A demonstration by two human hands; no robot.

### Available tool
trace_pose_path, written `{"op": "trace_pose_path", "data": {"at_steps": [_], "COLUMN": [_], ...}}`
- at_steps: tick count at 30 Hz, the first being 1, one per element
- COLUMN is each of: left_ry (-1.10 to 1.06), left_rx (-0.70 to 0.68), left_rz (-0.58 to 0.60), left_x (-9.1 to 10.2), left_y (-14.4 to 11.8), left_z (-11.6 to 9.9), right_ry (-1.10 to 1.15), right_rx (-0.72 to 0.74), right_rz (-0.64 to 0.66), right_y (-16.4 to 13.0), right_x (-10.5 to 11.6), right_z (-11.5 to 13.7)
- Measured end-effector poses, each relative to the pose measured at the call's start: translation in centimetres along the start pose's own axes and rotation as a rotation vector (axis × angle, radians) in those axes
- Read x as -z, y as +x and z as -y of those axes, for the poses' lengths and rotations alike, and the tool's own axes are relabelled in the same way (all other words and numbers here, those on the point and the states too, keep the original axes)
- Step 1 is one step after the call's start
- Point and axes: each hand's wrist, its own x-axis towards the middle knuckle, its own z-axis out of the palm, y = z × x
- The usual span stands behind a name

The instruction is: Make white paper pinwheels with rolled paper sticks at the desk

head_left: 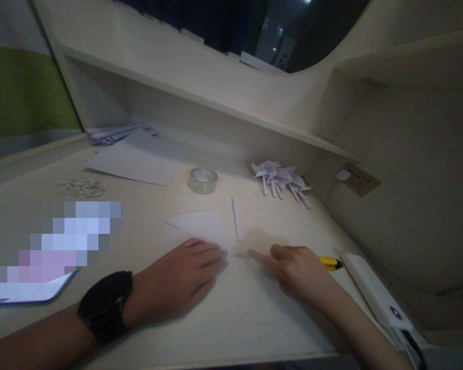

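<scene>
on the desk [254, 313] our flat left hand [177, 285] pins the folded paper [200, 228], right hand [297, 270] empty, forefinger out; slippage could skew the crease.

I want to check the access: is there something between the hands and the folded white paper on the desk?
Nothing visible. The left hand lies flat on the folded paper, and the right hand points its index finger at the paper's near edge.

My left hand [179, 280] is bare below a chunky black wristwatch [106, 307] with a wide dark band strapped round the wrist, while my right hand [299, 270] and its forearm carry no sleeve, ring or band.
</scene>
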Motion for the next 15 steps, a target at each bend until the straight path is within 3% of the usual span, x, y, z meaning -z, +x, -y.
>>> {"op": "trace_pose_path", "data": {"at_steps": [15], "left_ry": [-0.015], "left_rx": [-0.01], "left_rz": [-0.024], "left_x": [-0.71], "left_y": [0.35], "left_z": [0.17], "right_ry": [-0.038], "right_rx": [0.013], "right_rz": [0.002], "right_y": [0.11], "right_x": [0.65], "right_z": [0.63]}}
